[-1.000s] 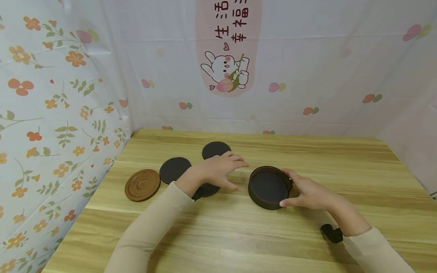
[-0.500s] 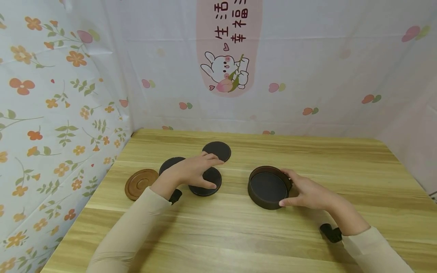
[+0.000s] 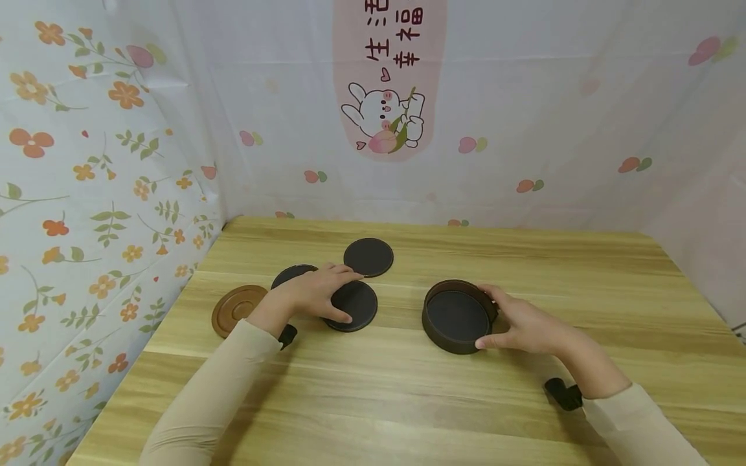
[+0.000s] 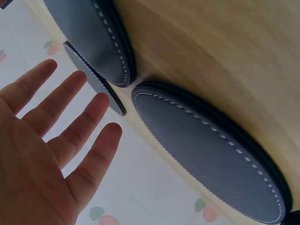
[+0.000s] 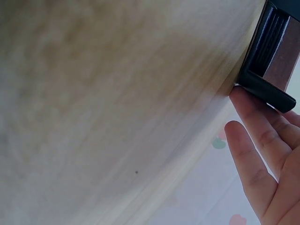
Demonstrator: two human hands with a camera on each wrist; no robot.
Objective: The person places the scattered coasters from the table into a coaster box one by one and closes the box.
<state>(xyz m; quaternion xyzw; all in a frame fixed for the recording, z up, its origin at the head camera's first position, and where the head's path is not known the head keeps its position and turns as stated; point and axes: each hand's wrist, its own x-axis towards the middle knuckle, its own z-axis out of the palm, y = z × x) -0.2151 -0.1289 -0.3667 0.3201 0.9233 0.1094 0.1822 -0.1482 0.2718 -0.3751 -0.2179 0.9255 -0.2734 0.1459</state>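
My right hand (image 3: 524, 327) grips the side of a round, dark coaster holder (image 3: 438, 336), thumb on the near side and fingers round the far side. A black disc lies inside the holder, and in the right wrist view part of its dark wall (image 5: 265, 89) shows. My left hand (image 3: 309, 294) is spread over two black round coasters, fingers straight and holding nothing. One coaster (image 3: 360, 304) lies at its thumb; the other (image 3: 288, 275) is partly hidden behind the hand. A third coaster (image 3: 368, 257) lies farther back. White stitching rings a coaster (image 4: 206, 150) in the left wrist view.
A brown round wooden disc (image 3: 233, 310) with ringed grooves lies at the left, partly covered by my left wrist. The wood-grain table (image 3: 384, 401) meets a white patterned cloth (image 3: 262, 188) at its back and left. Black wrist gear (image 3: 562, 393) hangs below my right wrist.
My left hand has moved left, from beside the holder back over the coasters, and sits slightly lower. My right hand and the coaster holder have stayed in place.
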